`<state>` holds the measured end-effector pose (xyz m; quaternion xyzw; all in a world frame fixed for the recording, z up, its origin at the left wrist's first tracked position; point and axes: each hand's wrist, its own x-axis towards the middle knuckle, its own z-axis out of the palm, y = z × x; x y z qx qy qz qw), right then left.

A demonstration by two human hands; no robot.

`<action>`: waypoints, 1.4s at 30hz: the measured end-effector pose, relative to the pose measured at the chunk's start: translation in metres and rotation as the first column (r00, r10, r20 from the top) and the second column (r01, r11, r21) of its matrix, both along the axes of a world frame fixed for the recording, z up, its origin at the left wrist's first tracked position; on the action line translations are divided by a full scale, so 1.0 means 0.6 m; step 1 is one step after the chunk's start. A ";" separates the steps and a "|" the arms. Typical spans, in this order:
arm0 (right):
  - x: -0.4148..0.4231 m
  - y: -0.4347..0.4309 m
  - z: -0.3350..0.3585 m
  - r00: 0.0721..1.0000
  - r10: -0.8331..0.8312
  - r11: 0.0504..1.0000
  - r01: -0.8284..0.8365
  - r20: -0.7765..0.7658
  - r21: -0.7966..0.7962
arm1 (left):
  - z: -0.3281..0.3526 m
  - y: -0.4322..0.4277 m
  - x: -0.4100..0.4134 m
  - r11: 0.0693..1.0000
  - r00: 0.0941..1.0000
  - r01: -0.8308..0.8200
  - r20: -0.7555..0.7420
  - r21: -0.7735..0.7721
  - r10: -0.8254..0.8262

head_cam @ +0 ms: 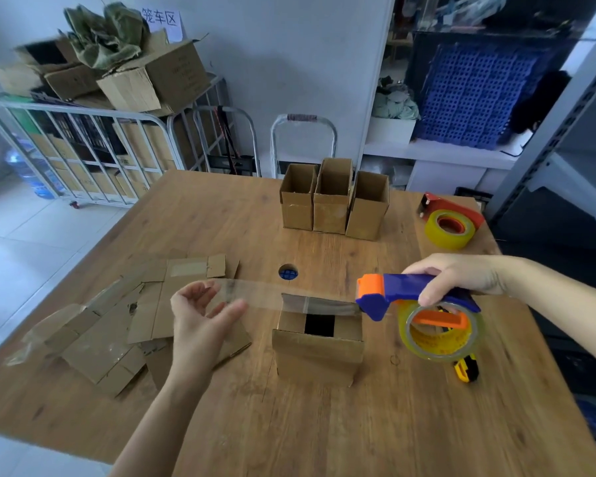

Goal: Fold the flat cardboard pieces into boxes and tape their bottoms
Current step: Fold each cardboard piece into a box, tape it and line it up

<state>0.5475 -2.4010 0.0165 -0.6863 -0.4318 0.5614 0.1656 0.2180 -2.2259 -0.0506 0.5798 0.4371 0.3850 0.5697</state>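
A small cardboard box (317, 352) stands on the wooden table (289, 425), its upper flaps folded in with a dark gap between them. My right hand (461, 273) grips the blue handle of an orange-and-blue tape dispenser (393, 290) just right of the box top, with its yellowish roll (437, 339) hanging below. A clear tape strip (255, 292) runs from the dispenser leftward across the box top. My left hand (200, 315), palm up, holds the strip's free end with curled fingers. Flat cardboard pieces (111, 339) lie in a heap to the left.
Three open folded boxes (331, 201) stand together at the table's far side. A red dispenser with a yellow roll (449, 225) lies at the far right. A yellow utility knife (465, 371) lies under the held roll. A round hole (288, 271) pierces the tabletop. Cage trolleys line the back wall.
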 end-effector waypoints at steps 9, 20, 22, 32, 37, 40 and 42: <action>-0.027 -0.020 0.020 0.997 -0.081 0.990 0.078 0.018 0.115 | 0.019 0.084 0.037 0.978 0.981 -0.165 0.076 -0.130 0.176; -0.043 -0.078 -0.005 0.846 -0.506 0.836 0.529 -0.167 0.148 | 0.024 0.121 0.130 0.944 0.958 0.255 -0.076 -0.211 -0.276; -0.042 -0.088 -0.008 0.825 -0.544 0.814 0.563 -0.153 0.139 | 0.025 0.100 0.144 0.928 0.909 0.357 -0.190 -0.103 -0.371; -0.043 -0.147 -0.027 0.749 -0.655 0.742 0.662 -0.099 0.103 | -0.017 0.028 0.223 0.751 0.732 0.660 -0.258 0.034 -0.631; -0.034 -0.180 -0.033 0.714 -0.690 0.704 0.700 -0.123 0.115 | -0.027 0.017 0.238 0.749 0.750 0.640 -0.351 0.172 -0.561; -0.024 -0.193 -0.030 0.686 -0.715 0.673 0.728 -0.137 0.133 | -0.033 0.027 0.225 0.766 0.774 0.603 -0.396 0.222 -0.494; -0.019 -0.196 -0.029 0.695 -0.707 0.682 0.719 -0.134 0.131 | -0.034 0.033 0.216 0.769 0.768 0.607 -0.399 0.200 -0.502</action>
